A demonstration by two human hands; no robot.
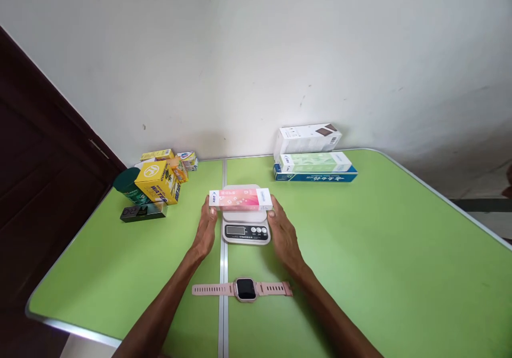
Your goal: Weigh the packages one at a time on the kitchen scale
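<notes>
A long pink and white box (pixel 240 199), which looks like a toothpaste box, lies lengthwise across the platform of a white kitchen scale (pixel 245 217), or just above it; I cannot tell whether it touches. My left hand (pixel 205 227) grips the box's left end, thumb in front. At the right end my right hand (pixel 283 230) grips it in the same way. The scale's display (pixel 236 230) looks dark, with round buttons beside it. A smartwatch (pixel 245 289) with a pink strap lies stretched out in front of the scale.
On the green table (pixel 380 251), a green box (pixel 316 161) rests on a blue box (pixel 316 174) before a white box (pixel 308 138). Left stand a yellow box (pixel 158 181), a dark green canister (pixel 130 184), a black box (pixel 144 212) and small cartons (pixel 188 160). A wall rises behind.
</notes>
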